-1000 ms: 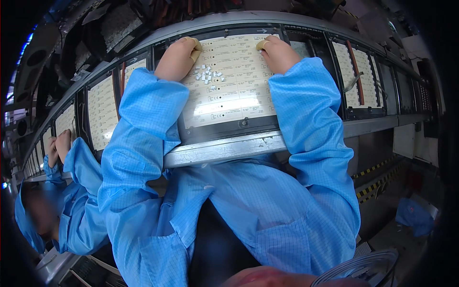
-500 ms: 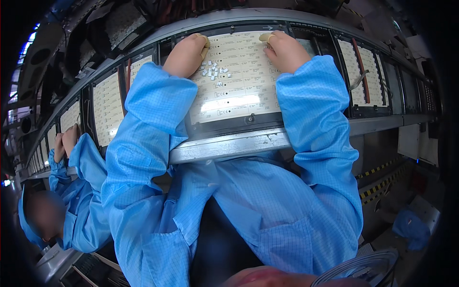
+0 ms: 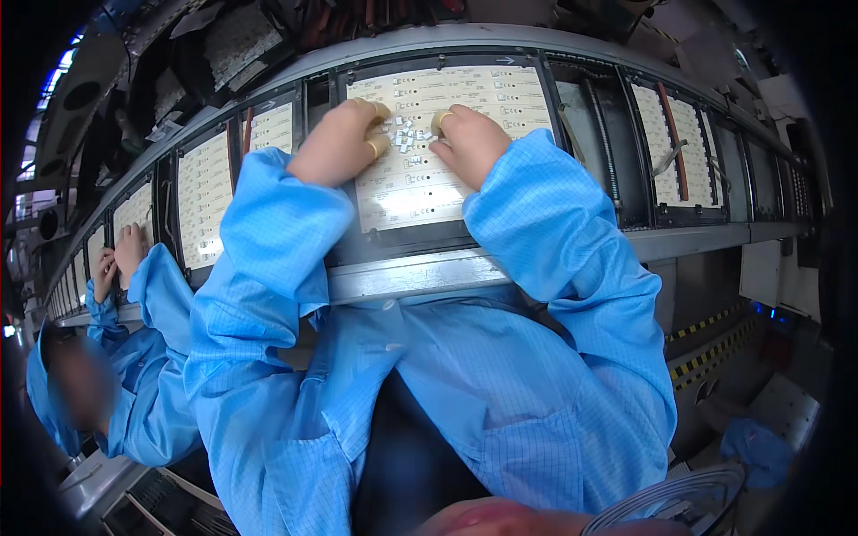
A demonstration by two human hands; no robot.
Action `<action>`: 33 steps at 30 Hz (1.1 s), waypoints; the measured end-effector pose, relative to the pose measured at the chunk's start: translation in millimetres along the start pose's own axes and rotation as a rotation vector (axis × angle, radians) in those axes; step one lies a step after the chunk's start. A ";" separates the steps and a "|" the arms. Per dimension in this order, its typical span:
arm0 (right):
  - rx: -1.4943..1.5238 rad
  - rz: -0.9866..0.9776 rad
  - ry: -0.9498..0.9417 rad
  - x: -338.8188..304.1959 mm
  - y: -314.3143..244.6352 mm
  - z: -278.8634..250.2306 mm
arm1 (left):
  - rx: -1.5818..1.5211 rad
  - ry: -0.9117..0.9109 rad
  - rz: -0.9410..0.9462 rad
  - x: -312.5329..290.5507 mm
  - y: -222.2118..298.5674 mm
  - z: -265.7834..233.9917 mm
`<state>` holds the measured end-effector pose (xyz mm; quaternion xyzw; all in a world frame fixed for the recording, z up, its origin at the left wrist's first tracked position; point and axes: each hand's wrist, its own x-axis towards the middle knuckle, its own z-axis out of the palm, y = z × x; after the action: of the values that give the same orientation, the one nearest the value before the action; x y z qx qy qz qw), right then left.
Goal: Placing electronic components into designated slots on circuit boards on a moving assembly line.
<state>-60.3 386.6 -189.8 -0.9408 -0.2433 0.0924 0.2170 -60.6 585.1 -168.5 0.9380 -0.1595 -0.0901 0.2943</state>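
A pile of small white connector-like pieces lies on a cream printed panel, which is divided into long strips and set in a black frame. At the pile's left edge is my left hand, with yellowish finger cots on its thumb and index finger. Those two digits are apart, with nothing visibly held. My right hand reaches in from the other side, a cot on its index fingertip beside the pieces. Its thumb and index finger are also apart. Any piece under the fingertips is too small to make out.
The frame rests on a conveyor with a metal front rail. More framed panels stand to the left and right, the right one with a brown bar. A co-worker in blue works at the left. Dark bins line the far side.
Both hands have come from the panel's upper corners down and inward to the white pieces. The pieces now sit in a slightly tighter cluster. The panel appears slightly lower in view.
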 end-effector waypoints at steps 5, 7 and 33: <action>0.076 -0.023 0.055 -3.3 16.4 -12.8 | 0.094 0.104 0.009 4.5 8.5 18.4; 0.146 -0.009 0.138 -7.3 31.6 -21.7 | 0.041 0.093 0.042 9.7 10.6 24.0; -0.134 0.084 0.106 -7.0 79.2 -37.8 | -0.049 0.086 0.149 -19.0 24.9 44.7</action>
<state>-22.8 307.0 -191.6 -0.9662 -0.1973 0.0350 0.1620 -96.2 549.0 -188.8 0.9191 -0.2136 -0.0316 0.3297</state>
